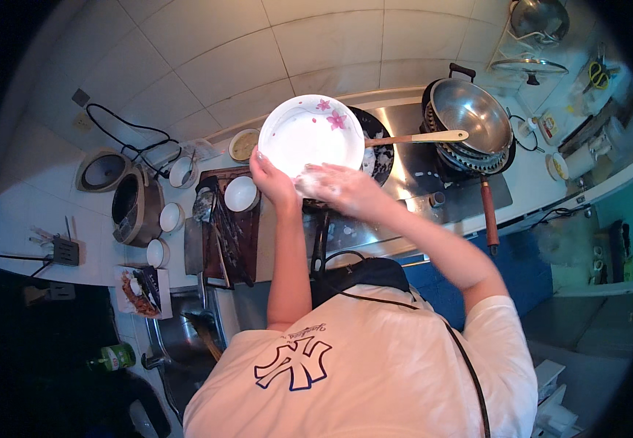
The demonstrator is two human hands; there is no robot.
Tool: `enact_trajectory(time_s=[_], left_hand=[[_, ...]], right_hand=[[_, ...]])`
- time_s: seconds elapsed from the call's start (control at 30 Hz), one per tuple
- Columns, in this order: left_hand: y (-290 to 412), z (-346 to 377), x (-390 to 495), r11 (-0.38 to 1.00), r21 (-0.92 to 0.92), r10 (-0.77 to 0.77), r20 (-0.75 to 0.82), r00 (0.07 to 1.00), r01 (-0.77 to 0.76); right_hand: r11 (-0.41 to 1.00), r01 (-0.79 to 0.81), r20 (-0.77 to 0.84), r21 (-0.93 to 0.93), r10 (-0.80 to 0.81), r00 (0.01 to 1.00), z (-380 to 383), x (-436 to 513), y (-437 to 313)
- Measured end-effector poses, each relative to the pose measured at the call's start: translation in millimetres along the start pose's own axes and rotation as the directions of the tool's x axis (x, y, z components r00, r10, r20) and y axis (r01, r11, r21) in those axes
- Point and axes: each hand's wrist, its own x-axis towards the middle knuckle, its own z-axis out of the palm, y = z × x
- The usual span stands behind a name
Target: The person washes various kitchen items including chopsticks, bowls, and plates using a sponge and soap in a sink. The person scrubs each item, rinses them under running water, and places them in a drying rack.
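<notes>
My left hand grips the lower left rim of a round white bowl with pink flowers, tilted up towards me. Blurred and coated with something white, my right hand lies at the bowl's lower rim; whether its fingers hold anything cannot be told. Behind the bowl, a black frying pan with white stuff in it rests on the steel gas hob, mostly hidden. A wooden utensil handle sticks out to the right from behind the bowl.
At the right, a steel wok sits stacked on the other burner. Left are a brown cutting board, small white bowls, a rice cooker and a black cable. A sink lies lower left.
</notes>
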Motion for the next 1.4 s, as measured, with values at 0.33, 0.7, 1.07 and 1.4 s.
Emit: enact_trajectory(time_s=[0.33,0.7,1.07,1.4], left_hand=[[14,8,10,0.991,0.094,0.034,0.530,0.848,-0.099],[25,-2,13,0.939,0.312,0.105,0.149,0.983,-0.148],[33,29,-11,0.941,0.281,0.151,0.143,0.978,-0.187],[9,3,-8,0.983,0.111,0.138,0.104,0.985,-0.149]], right_hand=[[0.908,0.163,0.222,-0.387,-0.080,0.972,-52,-10,95],[0.898,-0.437,0.465,0.045,0.369,0.805,-29,-27,37],[0.937,-0.329,0.049,0.118,0.325,0.944,25,48,48],[0.907,-0.320,-0.142,-0.275,0.290,0.946,33,39,57]])
